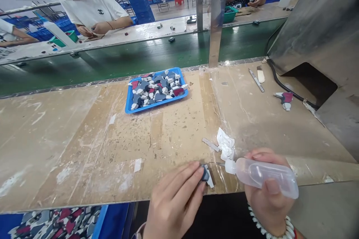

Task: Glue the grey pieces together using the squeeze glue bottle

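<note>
At the near edge of the counter (174, 134), the left hand (176, 198) holds one small piece (206, 175), with its fingers closed narrow around it. This piece is dark blue and white, rounded on one side, with a flat pale part pointing to 5 o'clock. Whether it rests on the counter or is a little above, I cannot tell. At 3 o'clock from the piece, the right hand (266, 188) has its fingers wrapped around a bottle (266, 174), which lies almost level. The bottle is of cloudy, half-clear plastic, with rounded shoulders, a white cap and a thin needle (218, 163). The needle points to 9 o'clock and its tip is just beside the piece; if they touch, I cannot see. Around the right wrist goes a bracelet (254, 218) of pale beads.

From the piece, a crumpled white tissue (226, 143) lies near at 1 o'clock, and a flat grey blade (211, 144) at 12 o'clock, its end close to the tissue. Farther, at 11 o'clock, stands a shallow blue tray (127, 105), heaped with angular pieces (157, 89) in grey-blue, white and dark red. Toward 1 o'clock, well apart, there is a slim knife (256, 80). The counter is covered with brown board and shiny tape, scratched and spotted with white. At 8 o'clock, below its edge, a blue crate (100, 221) carries many similar pieces (66, 220).
</note>
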### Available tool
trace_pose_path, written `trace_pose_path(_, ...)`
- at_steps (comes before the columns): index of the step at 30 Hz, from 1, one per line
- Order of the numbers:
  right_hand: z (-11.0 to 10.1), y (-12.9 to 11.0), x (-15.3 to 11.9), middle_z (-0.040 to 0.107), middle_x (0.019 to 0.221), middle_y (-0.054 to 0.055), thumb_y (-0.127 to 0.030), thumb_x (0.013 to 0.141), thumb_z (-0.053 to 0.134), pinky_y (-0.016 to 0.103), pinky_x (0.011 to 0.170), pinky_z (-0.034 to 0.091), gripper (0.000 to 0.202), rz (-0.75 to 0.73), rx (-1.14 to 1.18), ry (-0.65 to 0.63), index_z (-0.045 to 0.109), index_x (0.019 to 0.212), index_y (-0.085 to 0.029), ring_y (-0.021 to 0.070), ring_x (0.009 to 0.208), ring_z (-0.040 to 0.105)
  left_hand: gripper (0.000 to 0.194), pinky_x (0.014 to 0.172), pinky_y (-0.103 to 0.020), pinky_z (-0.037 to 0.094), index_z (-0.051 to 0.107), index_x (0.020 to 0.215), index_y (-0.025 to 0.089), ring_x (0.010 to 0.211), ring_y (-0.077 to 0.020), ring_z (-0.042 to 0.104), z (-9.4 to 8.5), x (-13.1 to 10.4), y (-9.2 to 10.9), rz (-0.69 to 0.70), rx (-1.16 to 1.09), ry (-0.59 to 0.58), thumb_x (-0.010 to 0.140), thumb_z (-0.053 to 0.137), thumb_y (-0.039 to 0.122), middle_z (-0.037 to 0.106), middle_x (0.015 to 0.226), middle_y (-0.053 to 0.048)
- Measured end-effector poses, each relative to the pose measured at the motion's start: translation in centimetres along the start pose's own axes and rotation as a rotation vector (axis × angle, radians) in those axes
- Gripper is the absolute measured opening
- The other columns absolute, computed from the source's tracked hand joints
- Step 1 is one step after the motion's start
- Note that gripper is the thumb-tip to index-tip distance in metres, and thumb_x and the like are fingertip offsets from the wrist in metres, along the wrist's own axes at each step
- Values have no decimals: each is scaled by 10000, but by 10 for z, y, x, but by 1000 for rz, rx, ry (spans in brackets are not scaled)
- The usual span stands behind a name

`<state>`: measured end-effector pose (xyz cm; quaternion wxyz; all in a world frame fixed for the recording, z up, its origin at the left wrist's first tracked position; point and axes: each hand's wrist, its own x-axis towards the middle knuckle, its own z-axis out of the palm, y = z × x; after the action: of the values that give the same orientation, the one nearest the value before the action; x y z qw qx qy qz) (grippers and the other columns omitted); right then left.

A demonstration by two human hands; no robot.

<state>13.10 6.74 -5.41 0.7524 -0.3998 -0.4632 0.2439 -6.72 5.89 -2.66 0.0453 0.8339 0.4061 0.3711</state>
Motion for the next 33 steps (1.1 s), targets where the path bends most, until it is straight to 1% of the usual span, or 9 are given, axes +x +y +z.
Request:
trace_pose_path(2,-1,-1,-1,593,864,72,-315,909,681,334,605,521,139,-17,-43,-7,682,968,-189,232,818,592,209,926,-330,658,716,1171,135,1029,-215,754,-3,5,-2,25,1,-55,968,666,139,774,1125,-76)
trace_pose_path(5,-1,-4,-1,594,814,73,-297,916,679,338,575,508,124,-64,-81,-23,675,956,-180,233,787,584,151,838,-357,689,722,1112,121,953,-221,773,-6,14,-2,110,58,-96,984,647,152,791,1053,-56)
trace_pose_path(8,-1,-6,-2,600,793,74,-285,928,667,336,556,502,126,-98,-84,-59,675,977,-169,228,777,587,141,779,-376,700,711,1094,68,945,-249,776,-8,18,2,194,189,-134,985,629,105,790,1053,-93)
trace_pose_path(10,0,-7,-2,602,789,68,-292,927,670,331,543,502,139,-123,-97,-75,675,993,-169,223,771,594,141,772,-377,700,702,1087,36,950,-261,776,-7,18,3,211,232,-147,985,610,67,787,1057,-119)
trace_pose_path(12,1,-7,-2,604,788,65,-311,925,678,331,533,510,164,-140,-109,-71,673,1010,-170,220,759,601,132,785,-372,696,700,1072,41,946,-256,776,-6,18,1,186,204,-128,989,599,60,789,1044,-114)
trace_pose_path(16,4,-7,1,621,790,68,-348,921,690,326,510,525,200,-141,-141,-80,665,1013,-172,220,731,619,112,827,-335,678,710,1024,103,931,-217,773,-4,18,-6,84,88,-94,1002,600,97,792,998,-68)
trace_pose_path(20,9,-11,9,633,736,47,-391,917,687,299,488,542,224,-171,-206,-108,645,964,-175,201,665,632,97,838,-305,665,709,1006,113,927,-203,771,-5,19,-8,69,35,-81,994,614,99,790,970,-70)
trace_pose_path(26,13,-19,19,635,713,32,-318,918,665,249,472,561,158,-227,-219,-168,635,962,-169,168,617,645,97,842,-304,658,708,1004,115,943,-205,765,-6,19,-6,50,19,-89,982,620,78,787,977,-75)
trace_pose_path(33,11,-13,9,655,759,41,-315,899,685,295,517,609,192,-233,-192,-193,633,1012,-169,196,667,679,130,848,-294,642,713,1001,141,943,-192,754,-4,19,-10,-27,-58,-97,975,610,66,779,979,-56)
